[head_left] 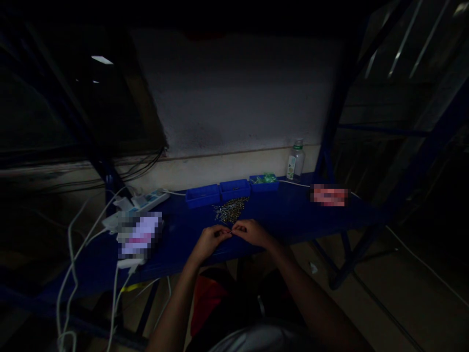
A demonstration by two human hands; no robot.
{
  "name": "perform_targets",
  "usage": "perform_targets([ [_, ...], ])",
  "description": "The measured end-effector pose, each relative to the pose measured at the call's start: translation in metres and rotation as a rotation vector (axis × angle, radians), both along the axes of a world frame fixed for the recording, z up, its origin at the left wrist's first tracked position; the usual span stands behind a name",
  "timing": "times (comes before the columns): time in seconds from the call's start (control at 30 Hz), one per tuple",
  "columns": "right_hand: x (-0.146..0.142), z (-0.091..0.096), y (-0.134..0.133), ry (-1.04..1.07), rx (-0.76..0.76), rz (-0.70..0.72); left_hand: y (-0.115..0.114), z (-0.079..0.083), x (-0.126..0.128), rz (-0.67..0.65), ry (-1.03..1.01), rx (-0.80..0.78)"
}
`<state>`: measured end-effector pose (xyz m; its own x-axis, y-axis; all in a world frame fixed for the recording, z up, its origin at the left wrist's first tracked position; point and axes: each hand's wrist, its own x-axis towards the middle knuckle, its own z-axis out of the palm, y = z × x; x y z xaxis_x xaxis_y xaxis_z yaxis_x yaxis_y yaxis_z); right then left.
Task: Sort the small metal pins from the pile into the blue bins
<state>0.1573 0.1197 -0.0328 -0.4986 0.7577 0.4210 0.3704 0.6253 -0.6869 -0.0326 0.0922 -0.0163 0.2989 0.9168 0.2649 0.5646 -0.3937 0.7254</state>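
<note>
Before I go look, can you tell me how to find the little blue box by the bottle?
Find the long blue table in front of the pale wall. Along its back, beyond the pile of small metal pieces, three blue boxes stand in a row. Pick the right-end box, nearest the clear bottle: only that one has bright green stuff in it.

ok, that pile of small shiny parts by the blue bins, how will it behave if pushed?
The pile would probably spread rather than slide as one, since its pieces lie loose. Many look slender, so some may roll. Their shine hints at smooth metal, likely slippery to pinch.
</note>
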Motion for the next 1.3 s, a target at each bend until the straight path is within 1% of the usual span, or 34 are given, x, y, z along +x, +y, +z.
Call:
perform_targets([
  [0.17, -0.0004, -0.0049, 0.0043, 0.058, 0.003, -0.023, -0.001, 0.0013, -0.0014, 0.009, 0.001, 0.017],
  [0.37, -0.0013, -0.0042, 0.0031, -0.012, 0.039, -0.021, -0.0028, 0.0042, -0.0005, -0.005, -0.022, 0.015],
  [0.53, -0.0001, -0.0039, 0.003, -0.027, 0.07, -0.015, -0.001, 0.0023, -0.0014, 0.013, 0.031, 0.005],
  [0.7, 0.0008, -0.0039, 0.0037, -0.049, 0.065, -0.012, 0.0021, 0.0, -0.0024, 0.02, 0.052, -0.009],
  [0.93, 0.0008, -0.0022, 0.0027, -0.046, 0.037, -0.031, 0.0013, 0.0009, 0.0003, 0.057, 0.129, 0.045],
  [1.13, 0.0002, -0.0037, 0.0039, -0.071, 0.067, -0.003, -0.0015, 0.0042, -0.0004, 0.003, 0.021, 0.018],
  [1.3, -0.001, -0.005, 0.0044, -0.138, 0.139, -0.006, -0.0016, 0.0055, 0.0001, -0.062, 0.01, -0.021],
])
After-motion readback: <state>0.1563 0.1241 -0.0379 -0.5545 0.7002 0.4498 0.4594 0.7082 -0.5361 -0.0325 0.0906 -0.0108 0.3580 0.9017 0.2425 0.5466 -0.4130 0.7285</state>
